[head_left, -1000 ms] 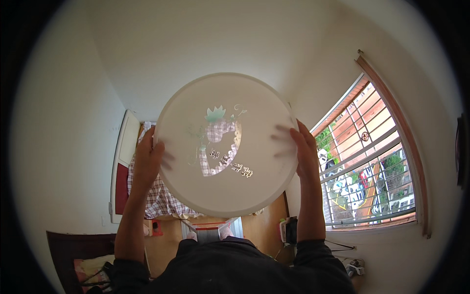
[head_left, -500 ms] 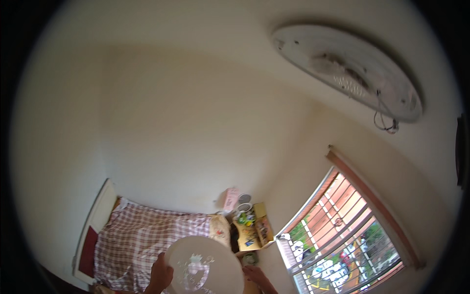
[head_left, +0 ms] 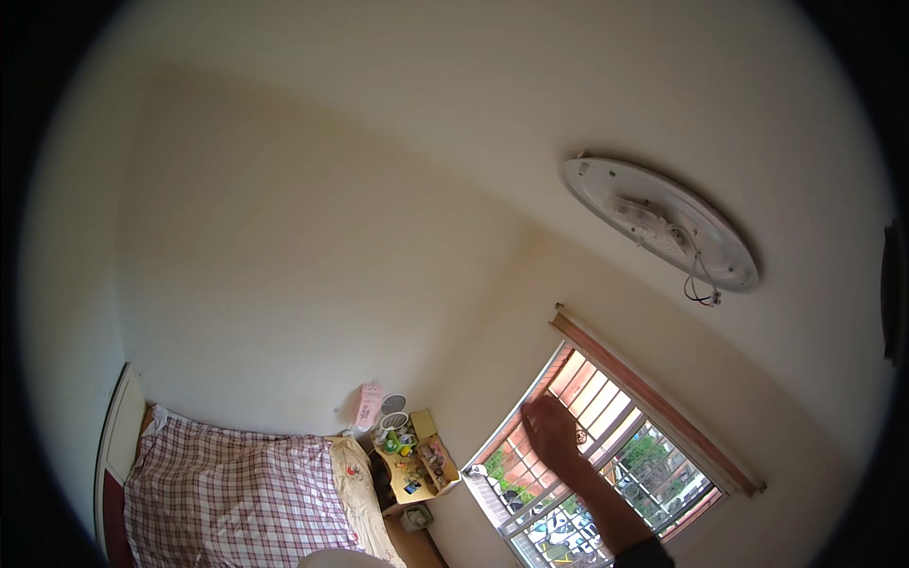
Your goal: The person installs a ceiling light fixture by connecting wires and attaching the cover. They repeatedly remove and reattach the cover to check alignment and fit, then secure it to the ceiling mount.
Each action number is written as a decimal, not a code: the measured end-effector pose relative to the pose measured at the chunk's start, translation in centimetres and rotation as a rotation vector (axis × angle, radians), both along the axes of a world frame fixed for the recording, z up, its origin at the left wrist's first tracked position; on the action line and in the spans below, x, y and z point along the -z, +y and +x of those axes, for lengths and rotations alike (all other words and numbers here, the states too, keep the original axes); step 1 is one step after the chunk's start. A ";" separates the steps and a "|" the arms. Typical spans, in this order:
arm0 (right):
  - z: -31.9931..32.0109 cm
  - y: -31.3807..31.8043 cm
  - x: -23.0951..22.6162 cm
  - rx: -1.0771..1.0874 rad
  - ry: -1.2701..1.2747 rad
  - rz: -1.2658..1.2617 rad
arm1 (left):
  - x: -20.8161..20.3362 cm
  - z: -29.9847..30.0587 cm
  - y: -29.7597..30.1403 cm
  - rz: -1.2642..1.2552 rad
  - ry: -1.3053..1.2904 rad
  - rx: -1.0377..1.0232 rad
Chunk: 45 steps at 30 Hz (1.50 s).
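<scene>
My right hand (head_left: 551,434) is raised in front of the window, its forearm coming up from the lower edge out of a dark sleeve. Its fingers are curled in; whether anything lies inside them is hidden. Up on the ceiling is an oval-looking white lamp base (head_left: 606,194), its cover off, with a loop of wires and a small connector (head_left: 712,299) hanging from it. Hand and lamp base are well apart. Only the top rim of a pale round lamp cover (head_left: 343,559) shows at the lower edge. My left hand is out of view.
At the lower left stands a bed with a checked sheet (head_left: 237,497) and a pale headboard (head_left: 115,426). A small wooden desk (head_left: 402,488) in the corner holds a round mirror (head_left: 393,404) and clutter. The barred window (head_left: 653,454) has a reddish rail (head_left: 653,398) above it.
The cover has dropped almost out of view, and my left hand with it. My right hand has left the cover and risen. The view has shifted, with the lamp base now lower in it.
</scene>
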State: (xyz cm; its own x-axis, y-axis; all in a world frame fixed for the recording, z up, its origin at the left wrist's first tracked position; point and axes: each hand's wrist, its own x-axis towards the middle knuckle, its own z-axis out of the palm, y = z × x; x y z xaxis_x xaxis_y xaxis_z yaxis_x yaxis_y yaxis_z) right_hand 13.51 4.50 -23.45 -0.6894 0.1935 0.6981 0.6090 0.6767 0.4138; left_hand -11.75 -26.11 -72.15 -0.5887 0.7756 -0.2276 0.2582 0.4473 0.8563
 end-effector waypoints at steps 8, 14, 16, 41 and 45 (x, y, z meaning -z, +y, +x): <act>-10.5 -3.8 -21.8 0.152 -0.153 1.003 | 4.1 -2.2 -2.0 -0.068 -0.016 0.068; -13.8 -3.7 -25.2 0.555 -0.130 0.995 | 7.4 -1.2 -1.2 0.099 0.225 0.041; -14.1 -3.1 -25.4 0.624 -0.135 0.968 | 7.4 -1.2 -1.0 0.115 0.171 -0.007; -15.6 1.7 -22.9 0.456 0.026 0.639 | 7.2 -3.1 -4.3 -0.012 0.113 -0.004; -15.7 2.3 -22.7 0.479 0.036 0.645 | 6.9 -2.5 -4.2 0.022 0.109 -0.047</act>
State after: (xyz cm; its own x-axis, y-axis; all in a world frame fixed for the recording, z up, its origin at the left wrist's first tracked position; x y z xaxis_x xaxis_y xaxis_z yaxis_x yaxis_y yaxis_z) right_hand -2.17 6.76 -0.72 -0.6087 0.0140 0.7933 0.7928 -0.0273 0.6089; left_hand -14.24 -30.36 -79.09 -0.6449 0.7508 -0.1430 0.3299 0.4422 0.8340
